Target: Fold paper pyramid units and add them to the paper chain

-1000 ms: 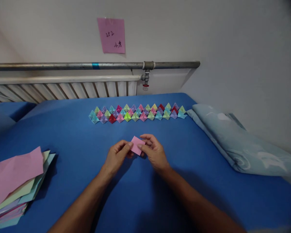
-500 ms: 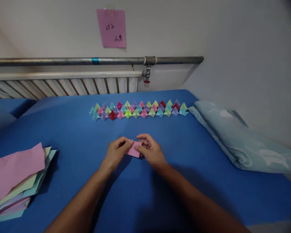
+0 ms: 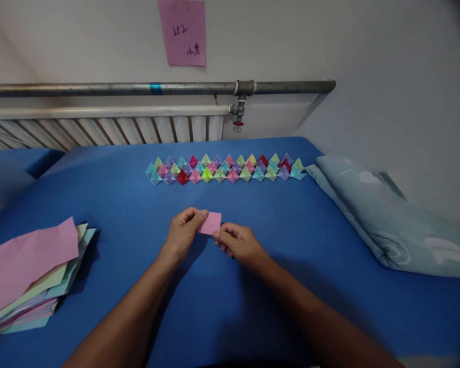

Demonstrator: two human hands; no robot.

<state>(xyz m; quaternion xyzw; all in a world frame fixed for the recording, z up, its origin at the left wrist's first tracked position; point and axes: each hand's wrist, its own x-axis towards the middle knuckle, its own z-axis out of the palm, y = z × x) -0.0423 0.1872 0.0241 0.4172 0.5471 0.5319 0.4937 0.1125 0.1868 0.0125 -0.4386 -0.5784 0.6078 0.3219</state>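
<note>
Pink square: small pink paper square (image 3: pixel 211 223), lying flat between the two hands, lifted toward the middle of the view; taken as the clock's centre below.
Left hand (image 3: pixel 184 230): at 9 o'clock, fingers closed on the square's left edge, thumb on top, the others behind and mostly hidden.
Right hand (image 3: pixel 239 243): at 4 o'clock, fingers closed in a pinch on the lower right corner, thumb uppermost, the rest curled below.
Folded pieces (image 3: pixel 233 175): at 12 o'clock, pointed paper forms packed in staggered rows; pink, red, purple, turquoise, lime, pale green, yellow.
Paper stack (image 3: pixel 34 255): between 8 and 9 o'clock, well apart from the hands; loose uneven sheets, a creased pink one on top, green, turquoise and lilac edges beneath.
Folded blanket (image 3: pixel 368 204): at 3 o'clock, pale blue-green with white figures, its near corner just beside the right end of the rows.
Blue cover (image 3: pixel 203 301): spread under everything listed above.
Wall side: around 12 o'clock, handwritten pink note (image 3: pixel 186 38); metal pipe (image 3: pixel 99 89) below it; white radiator (image 3: pixel 180 129) at 11; red valve handle (image 3: pixel 238 123) toward 1.
</note>
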